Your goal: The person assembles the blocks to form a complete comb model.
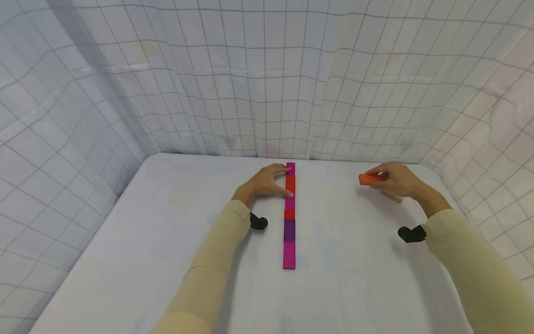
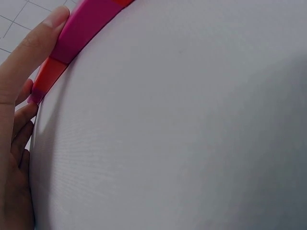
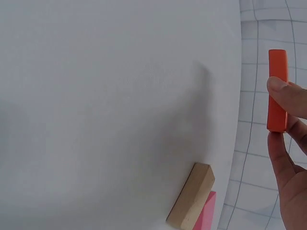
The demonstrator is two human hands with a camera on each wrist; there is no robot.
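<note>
A straight row of blocks runs away from me on the white table: a magenta block nearest, then a purple block, a red one, and more magenta and red ones up to the far end. My left hand touches the far part of the row from the left, thumb and fingers spread along it. In the left wrist view the thumb lies against a magenta block. My right hand pinches an orange block between thumb and fingers, raised above the table at the right.
Below the right hand lie a bare wooden block and, beside it, a pink block. White gridded curtains hang behind the table and at both sides. A black wrist mount sticks out from each sleeve.
</note>
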